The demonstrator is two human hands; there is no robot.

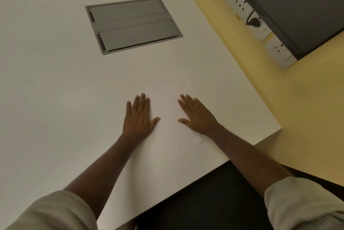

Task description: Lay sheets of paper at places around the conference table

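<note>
A white sheet of paper lies flat on the white conference table near its front right corner. Its edges are faint against the tabletop; only the near right edge shows as a thin line. My left hand rests palm down on the sheet's left side, fingers spread. On the sheet's right side my right hand also lies flat, palm down. Neither hand grips anything.
A grey recessed cable box with two closed lids is set into the table farther back. The table's right edge runs along a yellow wall with a white socket strip and a dark screen. A dark chair sits below the front edge.
</note>
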